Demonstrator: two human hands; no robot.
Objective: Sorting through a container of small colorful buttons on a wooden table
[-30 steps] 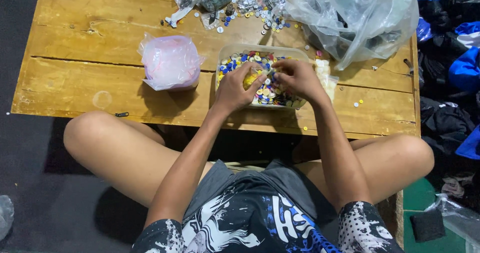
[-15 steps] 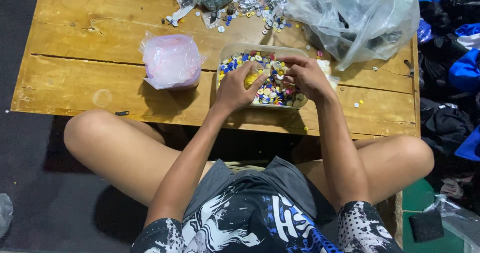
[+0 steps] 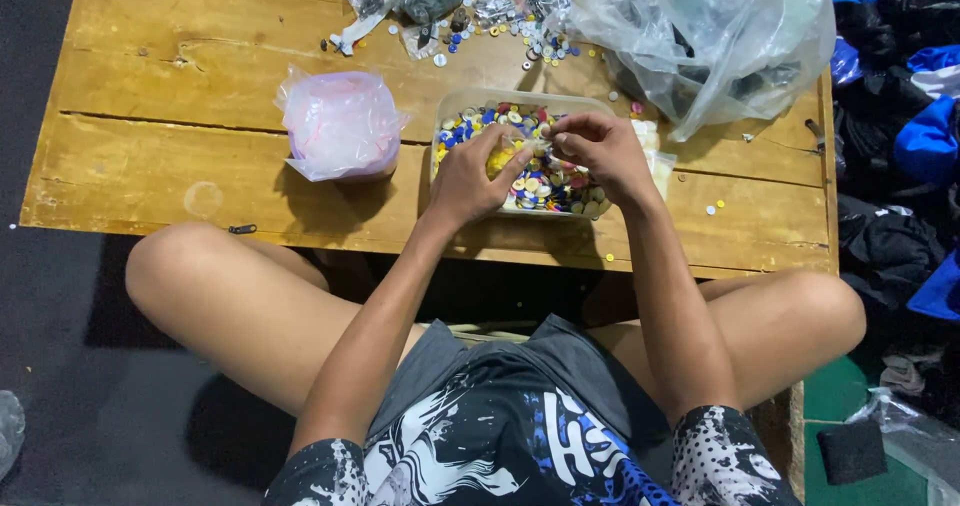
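A clear plastic tub (image 3: 452, 106) full of coloured buttons sits on the low wooden table (image 3: 180, 166). Both hands are over it. My left hand (image 3: 472, 178) rests on the tub's left half, its fingers closed around a yellow clump (image 3: 501, 158), apparently buttons. My right hand (image 3: 598, 153) hovers over the tub's right half, its fingertips pinched together on something small at the middle, too small to identify. The fingertips of the two hands almost meet above the buttons (image 3: 545, 181).
A pink plastic bag (image 3: 340, 126) stands left of the tub. A large clear bag (image 3: 710, 36) lies at the back right, with loose buttons (image 3: 500, 21) and small bags behind the tub. Dark and blue clothing (image 3: 900, 136) is piled to the right. My bare knees flank the table's near edge.
My right hand has pulled back from the tub's right side toward the middle, so its fingertips now meet the left hand's. The left hand has barely moved.
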